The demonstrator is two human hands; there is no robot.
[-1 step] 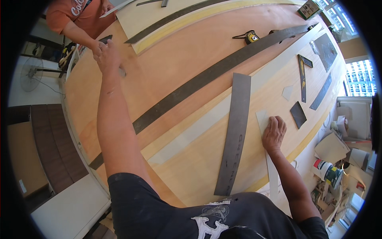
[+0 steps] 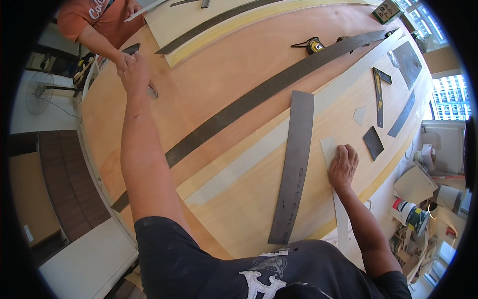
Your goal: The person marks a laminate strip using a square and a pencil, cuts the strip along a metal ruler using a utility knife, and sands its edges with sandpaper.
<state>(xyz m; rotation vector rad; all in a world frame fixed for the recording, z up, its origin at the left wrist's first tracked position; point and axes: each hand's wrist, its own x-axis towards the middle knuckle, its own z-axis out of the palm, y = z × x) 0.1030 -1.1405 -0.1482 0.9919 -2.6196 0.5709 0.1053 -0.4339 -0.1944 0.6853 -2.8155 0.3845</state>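
White, long, flat strip point(image 2: 340, 219) lies under the right hand point(image 2: 343, 167), fingers bunched together, at three o'clock; left hand point(image 2: 133, 74), ten o'clock: I can't tell its fingers.

– Left hand point(image 2: 135, 74)?
– Extended, overlapping one co-worker's hand point(image 2: 121, 62) in view; contact unclear.
– Right hand point(image 2: 343, 165)?
– Curled upon one pale strip point(image 2: 326, 148).
– Nearby?
– Broad grey strip point(image 2: 294, 164), one; dark diamond-shaped piece point(image 2: 373, 143), one.

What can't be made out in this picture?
All in the head view:
Left hand: whether it grips anything, hidden by its own back.
Right hand: its palm, likewise hidden.
Long, pale flat strip: lower end, hidden behind the black fabric shirt.
Co-worker in orange: head, cut off by top edge.
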